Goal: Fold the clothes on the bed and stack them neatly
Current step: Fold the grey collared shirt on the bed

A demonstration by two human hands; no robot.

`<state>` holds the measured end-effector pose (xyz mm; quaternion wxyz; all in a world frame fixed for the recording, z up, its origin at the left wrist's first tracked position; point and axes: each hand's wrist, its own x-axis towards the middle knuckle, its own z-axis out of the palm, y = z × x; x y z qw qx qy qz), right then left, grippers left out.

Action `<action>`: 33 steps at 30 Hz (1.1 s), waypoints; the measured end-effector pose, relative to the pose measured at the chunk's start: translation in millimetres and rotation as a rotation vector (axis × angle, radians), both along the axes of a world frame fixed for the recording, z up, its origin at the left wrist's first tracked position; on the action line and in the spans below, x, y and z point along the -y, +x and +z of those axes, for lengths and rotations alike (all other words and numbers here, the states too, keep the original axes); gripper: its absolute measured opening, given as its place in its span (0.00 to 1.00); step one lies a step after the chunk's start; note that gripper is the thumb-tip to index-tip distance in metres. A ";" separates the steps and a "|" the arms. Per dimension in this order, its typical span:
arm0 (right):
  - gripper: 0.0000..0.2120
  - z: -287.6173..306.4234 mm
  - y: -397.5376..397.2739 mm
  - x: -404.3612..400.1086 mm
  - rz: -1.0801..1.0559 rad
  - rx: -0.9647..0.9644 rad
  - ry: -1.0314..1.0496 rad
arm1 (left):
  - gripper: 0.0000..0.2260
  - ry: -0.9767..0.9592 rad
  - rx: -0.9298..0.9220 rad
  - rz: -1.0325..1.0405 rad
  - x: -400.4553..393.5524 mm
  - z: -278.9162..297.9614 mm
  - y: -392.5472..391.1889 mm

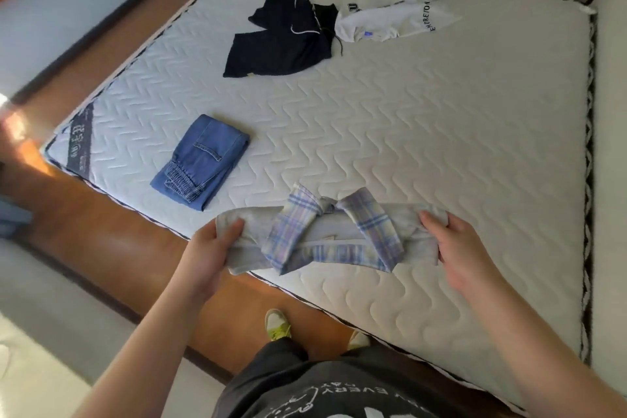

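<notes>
now, from left to right: folded blue denim jeans [201, 162] lie on the white quilted mattress [407, 132]. my left hand [213, 249] grips one end of the grey shirt with plaid sleeves [325, 237] at the bed's near edge; my right hand [454, 248] grips the other. farther back lie black shorts [281, 41] and a white hoodie [397, 15].

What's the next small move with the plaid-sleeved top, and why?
Probably fold it in half once more. The left hand and right hand each grip one end of the plaid-sleeved top, its sleeves already crossed over the body. It lies as a long strip at the mattress edge, wider than the folded jeans it would stack on.
</notes>
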<state>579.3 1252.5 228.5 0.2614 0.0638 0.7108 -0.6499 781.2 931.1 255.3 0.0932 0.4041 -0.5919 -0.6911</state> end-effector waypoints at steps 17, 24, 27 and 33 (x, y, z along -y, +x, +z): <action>0.05 3.5 20.8 308.0 0.521 -0.063 0.003 | 0.05 -0.062 0.059 0.614 127.5 6.6 154.6; 0.03 13.4 61.8 431.7 0.648 -0.111 0.028 | 0.06 -0.023 0.060 0.675 203.3 6.3 213.9; 0.03 20.3 77.5 472.8 0.695 -0.124 -0.002 | 0.07 -0.027 0.036 0.673 234.1 18.4 233.8; 0.07 36.7 97.7 550.5 0.765 -0.117 0.004 | 0.07 -0.080 0.028 0.732 287.4 35.9 260.4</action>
